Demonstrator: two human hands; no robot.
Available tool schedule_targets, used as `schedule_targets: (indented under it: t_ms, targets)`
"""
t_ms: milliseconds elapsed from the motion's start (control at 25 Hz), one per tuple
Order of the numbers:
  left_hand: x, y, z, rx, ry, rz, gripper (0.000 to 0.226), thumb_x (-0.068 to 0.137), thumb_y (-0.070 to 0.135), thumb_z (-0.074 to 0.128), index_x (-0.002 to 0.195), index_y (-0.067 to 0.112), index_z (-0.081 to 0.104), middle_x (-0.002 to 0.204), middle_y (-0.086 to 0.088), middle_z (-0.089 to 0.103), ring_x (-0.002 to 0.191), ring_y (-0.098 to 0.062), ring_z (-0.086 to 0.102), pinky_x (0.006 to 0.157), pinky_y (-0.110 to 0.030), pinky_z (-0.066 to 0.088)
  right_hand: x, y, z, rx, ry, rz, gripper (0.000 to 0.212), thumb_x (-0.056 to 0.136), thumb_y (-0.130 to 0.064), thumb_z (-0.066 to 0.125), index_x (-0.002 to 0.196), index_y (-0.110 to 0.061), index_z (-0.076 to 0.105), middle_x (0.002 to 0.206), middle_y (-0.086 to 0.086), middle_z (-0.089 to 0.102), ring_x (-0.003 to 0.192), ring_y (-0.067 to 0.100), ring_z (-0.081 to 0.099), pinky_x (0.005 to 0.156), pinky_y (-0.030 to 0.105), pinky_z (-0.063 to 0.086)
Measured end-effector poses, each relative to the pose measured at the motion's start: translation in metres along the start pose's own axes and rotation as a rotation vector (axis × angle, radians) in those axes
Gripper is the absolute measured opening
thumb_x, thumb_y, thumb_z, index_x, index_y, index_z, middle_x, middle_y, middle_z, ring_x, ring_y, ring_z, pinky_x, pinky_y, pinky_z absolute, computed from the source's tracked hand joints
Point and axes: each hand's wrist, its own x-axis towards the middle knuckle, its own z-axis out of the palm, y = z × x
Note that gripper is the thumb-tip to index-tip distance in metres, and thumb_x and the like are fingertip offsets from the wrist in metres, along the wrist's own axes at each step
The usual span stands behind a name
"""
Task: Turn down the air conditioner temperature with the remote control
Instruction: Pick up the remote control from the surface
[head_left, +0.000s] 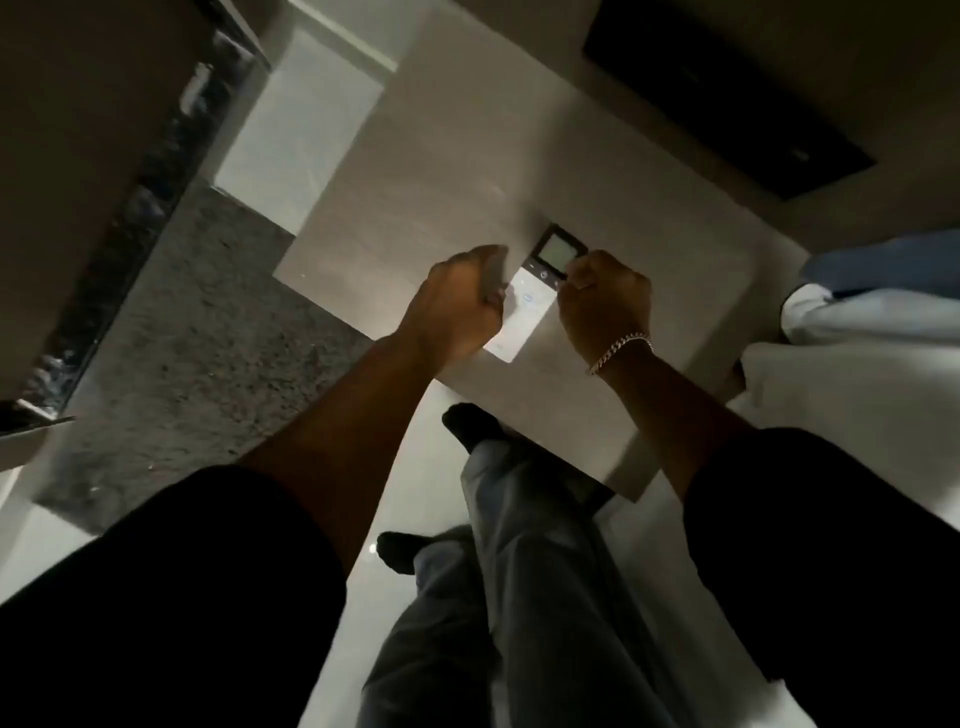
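A white remote control (524, 306) with a dark-framed grey display at its far end sits over the beige table top (441, 171), slanted toward the table's near edge. My left hand (457, 306) is curled against the remote's left edge and covers its lower left part. My right hand (605, 306), with a chain bracelet on the wrist, is curled at the right side, its fingertips touching the display's corner. The remote is pinched between both hands. I cannot tell whether it rests on the table or is lifted.
A speckled grey rug (208, 322) lies to the left, bordered by a dark glossy furniture edge (156, 171). A black panel (727, 98) lies at the back right. White and blue bedding (872, 312) is at the right. My legs (519, 571) stand on the glossy floor.
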Motion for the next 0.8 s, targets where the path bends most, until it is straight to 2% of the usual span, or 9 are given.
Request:
schedule_targets:
  t_ms: [80,120,160,240,320,440,520,680,800]
  targets:
    - [0.015,0.001,0.021,0.031,-0.105,-0.006,0.027,0.084,0.021,0.057,0.11,0.011,0.059,0.104,-0.015,0.069,0.096,-0.033,0.064,0.082,-0.03,0.047,0.007,0.016,0.006,0.091,0.06,0.221,0.022,0.079,-0.006,0.062,0.099,-0.005,0.071,0.088,0.008,0.073,0.064,0.01,0.059,0.054,0.001,0.041]
    - [0.02,0.0,0.027,0.082,-0.147,-0.008,0.026,0.085,0.021,0.056,0.109,0.012,0.059,0.107,-0.014,0.068,0.098,-0.034,0.063,0.082,-0.029,0.045,0.008,0.022,0.014,0.162,0.055,0.3,0.025,0.079,-0.008,0.063,0.103,-0.005,0.071,0.09,0.006,0.072,0.064,0.008,0.06,0.053,0.0,0.041]
    - [0.025,-0.001,0.033,0.109,-0.164,-0.03,0.027,0.086,0.022,0.055,0.11,0.012,0.06,0.112,-0.013,0.068,0.102,-0.033,0.062,0.081,-0.026,0.042,0.008,0.023,0.022,0.238,0.046,0.388,0.029,0.078,-0.011,0.065,0.106,-0.005,0.069,0.096,0.009,0.074,0.072,0.012,0.065,0.062,0.007,0.051]
    - [0.031,0.002,0.038,0.121,-0.167,-0.1,0.025,0.086,0.019,0.053,0.106,0.009,0.064,0.115,-0.014,0.068,0.102,-0.031,0.062,0.078,-0.023,0.04,0.007,0.021,0.032,0.412,-0.01,0.492,0.036,0.075,-0.017,0.072,0.108,-0.004,0.067,0.103,0.016,0.074,0.093,0.028,0.071,0.081,0.038,0.061]
    - [0.04,0.007,0.035,0.017,-0.119,-0.223,0.021,0.088,0.015,0.051,0.099,0.004,0.065,0.11,-0.015,0.068,0.097,-0.031,0.063,0.079,-0.028,0.048,0.013,0.011,0.034,0.474,-0.021,0.528,0.041,0.073,-0.023,0.077,0.107,-0.003,0.066,0.106,0.016,0.073,0.098,0.031,0.071,0.084,0.048,0.059]
    - [0.037,0.011,0.02,-0.356,-0.006,-0.56,0.023,0.095,0.018,0.045,0.1,0.005,0.062,0.107,-0.014,0.068,0.092,-0.031,0.066,0.079,-0.043,0.06,0.005,-0.009,0.032,0.434,-0.082,0.401,0.034,0.079,-0.03,0.074,0.099,-0.004,0.069,0.102,0.013,0.072,0.093,0.027,0.068,0.082,0.04,0.058]
    - [0.028,0.007,0.022,-0.478,0.02,-0.678,0.026,0.094,0.02,0.046,0.108,0.007,0.064,0.11,-0.017,0.069,0.094,-0.035,0.067,0.079,-0.049,0.06,-0.001,-0.011,0.031,0.394,-0.148,0.363,0.027,0.083,-0.028,0.071,0.092,-0.002,0.072,0.096,0.016,0.073,0.091,0.032,0.068,0.083,0.043,0.057]
    - [-0.015,0.005,-0.011,-0.552,0.143,-0.696,0.019,0.088,0.008,0.057,0.103,0.007,0.068,0.11,-0.016,0.07,0.099,-0.033,0.067,0.088,-0.049,0.057,-0.025,-0.041,0.025,0.507,-0.237,0.325,0.031,0.082,-0.017,0.075,0.108,-0.001,0.07,0.104,0.018,0.075,0.097,0.032,0.072,0.089,0.044,0.058]
    - [-0.055,0.022,-0.086,-0.689,0.266,-0.65,0.018,0.088,0.003,0.052,0.092,0.006,0.069,0.095,-0.015,0.073,0.088,-0.032,0.07,0.073,-0.045,0.062,-0.047,-0.112,0.004,0.498,-0.342,0.172,0.039,0.078,-0.016,0.079,0.111,-0.002,0.065,0.106,0.016,0.075,0.094,0.029,0.073,0.085,0.04,0.059]
